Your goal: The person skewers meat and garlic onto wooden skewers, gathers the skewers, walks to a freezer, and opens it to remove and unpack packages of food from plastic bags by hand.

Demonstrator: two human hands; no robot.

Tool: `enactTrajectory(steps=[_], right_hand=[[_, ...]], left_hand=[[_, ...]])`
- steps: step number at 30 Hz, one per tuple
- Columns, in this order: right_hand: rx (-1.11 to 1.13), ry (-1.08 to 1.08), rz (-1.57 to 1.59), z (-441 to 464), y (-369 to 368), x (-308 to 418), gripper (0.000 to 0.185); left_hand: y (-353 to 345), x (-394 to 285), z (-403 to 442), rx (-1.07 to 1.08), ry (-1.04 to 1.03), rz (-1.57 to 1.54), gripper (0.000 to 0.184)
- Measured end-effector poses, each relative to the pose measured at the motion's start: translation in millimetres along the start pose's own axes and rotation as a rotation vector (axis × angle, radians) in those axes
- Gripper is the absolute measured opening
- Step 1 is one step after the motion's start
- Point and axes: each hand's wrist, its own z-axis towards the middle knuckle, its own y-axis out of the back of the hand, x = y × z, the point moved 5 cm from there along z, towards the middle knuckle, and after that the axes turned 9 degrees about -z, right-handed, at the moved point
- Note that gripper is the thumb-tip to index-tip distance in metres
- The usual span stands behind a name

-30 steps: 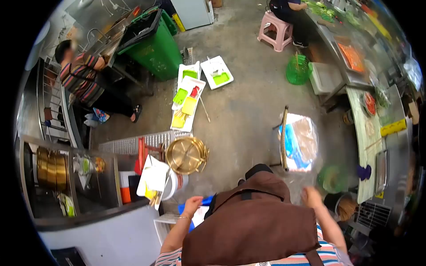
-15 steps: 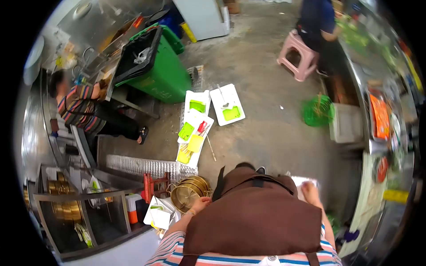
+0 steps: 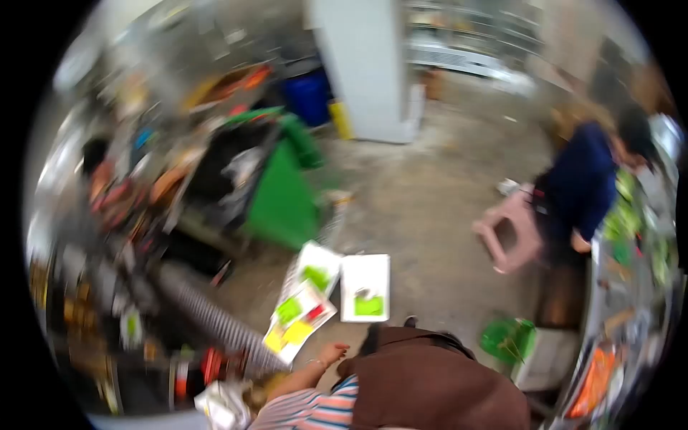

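Note:
My left hand (image 3: 333, 352) hangs beside the brown apron (image 3: 437, 380), slightly blurred. Its fingers look loosely stretched out, with nothing visible in them. Just beyond it on the floor lie white foam trays or lids with green patches, one white piece (image 3: 365, 287) apart from the others. A red item (image 3: 315, 312) and a yellow piece (image 3: 297, 332) rest on the nearer white pieces. My right hand is out of view, beyond or behind the apron.
A green wheeled bin (image 3: 283, 193) with a black liner stands ahead left. A person (image 3: 584, 179) sits on a pink stool (image 3: 512, 233) at the right counter. A green basket (image 3: 505, 340) is on the floor at right. A metal drain grate (image 3: 215, 312) runs along the left.
My view has swung up and turned, blurring the scene. My left hand has moved from beside the brass-coloured pots toward the foam pieces. My right hand has left the view.

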Motion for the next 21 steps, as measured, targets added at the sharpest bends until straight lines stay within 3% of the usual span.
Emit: enactTrajectory(steps=[3, 7, 10, 12, 14, 15, 16, 17, 18, 21], right_hand=[[0.005, -0.196, -0.081, -1, -4, -25, 0.026], [0.022, -0.386, -0.012, 33, 4, -23, 0.029], [0.008, -0.412, 0.017, 94, 19, 3, 0.032], [-0.049, -0.337, 0.018, 164, 47, 31, 0.034], [-0.187, -0.195, 0.01, 250, 85, 79, 0.037], [-0.176, -0.205, 0.015, 262, 171, 164, 0.035], [-0.354, -0.212, 0.131, 303, 204, 198, 0.031], [-0.356, -0.145, 0.177, 312, 266, 265, 0.03], [-0.489, 0.041, 0.196, 369, 273, 289, 0.027], [-0.29, 0.239, 0.157, 461, 347, 406, 0.027]], left_hand=[[-44, -135, 77, 0.147, -0.051, 0.023, 0.023], [-132, -338, 144, 0.265, -0.293, 0.188, 0.022], [-168, -445, 207, 0.322, -0.522, 0.228, 0.019], [-180, -492, 249, 0.341, -0.465, 0.122, 0.015], [-170, -521, 265, 0.376, -0.362, 0.126, 0.015], [-166, -533, 270, 0.39, -0.3, 0.14, 0.015], [-167, -544, 279, 0.38, -0.231, 0.161, 0.015], [-174, -556, 293, 0.364, -0.182, 0.185, 0.015], [-182, -571, 310, 0.338, -0.123, 0.214, 0.015], [-204, -616, 368, 0.278, -0.029, 0.278, 0.014]])
